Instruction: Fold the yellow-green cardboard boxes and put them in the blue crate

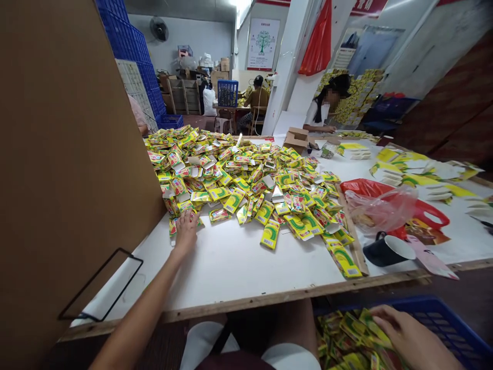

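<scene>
My left hand [186, 229] rests at the near left edge of a heap of small yellow-and-green cardboard boxes [231, 200] on the white table. Its fingers are stretched over a box or two, touching them; what lies under the palm is hidden. Many boxes in the heap have open end flaps showing white inside. Low on the right, my right hand [400, 329] is over a blue plastic crate [439, 313] beside the table. Its thumb and fingers close on the edge of a yellow box [372, 326], among many similar flattened-looking boxes inside the crate.
A tall brown cardboard panel [77, 154] borders the left side, near a black wire handle [103, 282]. Right of the heap are a wooden strip [352, 236], a dark mug [389, 250] and a red plastic bag [427, 213]. A co-worker [323, 105] sits across the table.
</scene>
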The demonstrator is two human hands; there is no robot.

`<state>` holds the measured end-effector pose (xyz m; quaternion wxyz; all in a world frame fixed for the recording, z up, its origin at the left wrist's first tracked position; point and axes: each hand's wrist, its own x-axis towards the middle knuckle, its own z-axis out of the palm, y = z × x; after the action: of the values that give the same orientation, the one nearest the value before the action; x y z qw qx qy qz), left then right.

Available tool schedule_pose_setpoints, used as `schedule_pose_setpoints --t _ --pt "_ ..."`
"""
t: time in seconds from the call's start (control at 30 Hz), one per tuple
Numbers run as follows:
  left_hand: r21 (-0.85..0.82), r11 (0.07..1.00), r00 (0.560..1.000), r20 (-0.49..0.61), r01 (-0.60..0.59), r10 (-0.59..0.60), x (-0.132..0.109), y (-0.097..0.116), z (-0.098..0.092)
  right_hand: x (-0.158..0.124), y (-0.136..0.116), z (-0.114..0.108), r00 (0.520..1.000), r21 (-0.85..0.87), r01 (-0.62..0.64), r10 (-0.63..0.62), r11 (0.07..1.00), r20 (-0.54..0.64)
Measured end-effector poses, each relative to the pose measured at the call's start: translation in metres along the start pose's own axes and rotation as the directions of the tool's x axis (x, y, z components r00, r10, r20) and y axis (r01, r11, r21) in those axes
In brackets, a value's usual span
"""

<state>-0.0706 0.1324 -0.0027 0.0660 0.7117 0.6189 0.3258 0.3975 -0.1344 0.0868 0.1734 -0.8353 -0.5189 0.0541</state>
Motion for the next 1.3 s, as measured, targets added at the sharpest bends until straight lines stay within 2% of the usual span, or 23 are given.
schedule_pose_setpoints --t 0.03,0.1,0.17,0.23,0.37,0.43,0.5,0.53,0.57,0.6,0.67,0.7,0.73,0.8,0.83,0.9,0.93,1.0,1.07,1.1,1.13,1.2,1.3 --pt "0.057 0.997 0.998 0.043 -0.044 0.042 0.009 -0.009 -0.002 -0.004 0.005 0.001 0.999 0.038 -0.02 0.019 0.999 0.034" --pt "0.133 0.98 0.983 0.123 -0.149 0.133 0.022 -0.019 -0.005 -0.013 -0.008 0.014 0.99 0.187 -0.034 0.008 0.982 0.141" --pt "0.161 0.958 0.963 0.167 -0.239 0.212 0.027 -0.017 -0.008 -0.022 -0.045 0.037 0.98 0.325 0.0 -0.065 0.946 0.189" --pt "0.107 0.951 0.947 0.172 -0.291 0.271 0.021 -0.002 -0.009 -0.028 -0.092 0.063 0.957 0.454 0.057 -0.179 0.889 0.23" --pt "-0.11 0.925 0.907 0.185 -0.364 0.379 -0.025 0.053 -0.004 -0.029 -0.171 0.108 0.94 0.7 0.02 -0.253 0.714 0.23" --pt "-0.169 0.892 0.871 0.204 -0.419 0.448 -0.056 0.081 0.0 -0.025 -0.194 0.125 0.943 0.803 -0.022 -0.253 0.595 0.214" --pt "-0.312 0.808 0.802 0.187 -0.499 0.567 -0.083 0.102 0.003 -0.021 -0.208 0.137 0.94 0.871 -0.017 -0.289 0.491 0.181" --pt "-0.385 0.773 0.786 0.167 -0.504 0.595 -0.094 0.109 0.004 -0.019 -0.212 0.14 0.939 0.889 -0.005 -0.304 0.458 0.163" --pt "-0.46 0.752 0.799 0.139 -0.472 0.586 -0.103 0.114 0.005 -0.019 -0.214 0.142 0.94 0.896 0.008 -0.309 0.444 0.144" --pt "-0.531 0.749 0.844 0.111 -0.396 0.524 -0.11 0.119 0.005 -0.02 -0.215 0.143 0.948 0.893 0.029 -0.295 0.45 0.118" --pt "-0.699 0.706 0.963 0.094 -0.116 0.252 -0.119 0.125 0.004 -0.026 -0.217 0.143 0.974 0.852 0.102 -0.225 0.513 0.019" --pt "-0.789 0.611 0.985 0.144 0.06 0.09 -0.121 0.129 0.003 -0.031 -0.217 0.143 0.977 0.818 0.156 -0.206 0.554 -0.047" --pt "-0.855 0.464 0.97 0.241 0.231 -0.039 -0.122 0.132 0.003 -0.036 -0.218 0.142 0.97 0.779 0.219 -0.22 0.587 -0.107" --pt "-0.871 0.126 0.878 0.458 0.474 -0.137 -0.121 0.139 0.001 -0.048 -0.22 0.139 0.924 0.719 0.35 -0.348 0.601 -0.159" --pt "-0.84 -0.002 0.833 0.538 0.542 -0.129 -0.12 0.142 0.0 -0.052 -0.221 0.136 0.89 0.706 0.398 -0.433 0.585 -0.143" --pt "-0.786 -0.118 0.779 0.618 0.607 -0.108 -0.117 0.145 -0.005 -0.055 -0.222 0.126 0.842 0.714 0.42 -0.534 0.56 -0.077" --pt "-0.767 -0.126 0.763 0.641 0.63 -0.086 -0.116 0.145 -0.008 -0.053 -0.222 0.119 0.854 0.733 0.382 -0.518 0.563 -0.047" --pt "-0.723 -0.101 0.728 0.685 0.683 0.017 -0.116 0.144 -0.014 -0.042 -0.221 0.105 0.927 0.802 0.221 -0.375 0.555 0.004" --pt "-0.692 -0.085 0.696 0.703 0.717 0.146 -0.119 0.143 -0.021 -0.024 -0.221 0.091 0.971 0.88 0.02 -0.218 0.474 0.095" --pt "-0.683 -0.086 0.684 0.701 0.725 0.2 -0.12 0.144 -0.024 -0.015 -0.222 0.085 0.968 0.904 -0.07 -0.191 0.422 0.164" --pt "-0.679 -0.089 0.677 0.696 0.729 0.239 -0.122 0.146 -0.026 -0.007 -0.224 0.08 0.948 0.913 -0.147 -0.211 0.38 0.24" --pt "-0.676 -0.092 0.67 0.687 0.731 0.282 -0.124 0.15 -0.03 0.005 -0.228 0.073 0.871 0.904 -0.254 -0.326 0.343 0.368" --pt "-0.671 -0.094 0.662 0.683 0.736 0.308 -0.123 0.155 -0.034 0.012 -0.234 0.067 0.784 0.893 -0.294 -0.449 0.339 0.429"
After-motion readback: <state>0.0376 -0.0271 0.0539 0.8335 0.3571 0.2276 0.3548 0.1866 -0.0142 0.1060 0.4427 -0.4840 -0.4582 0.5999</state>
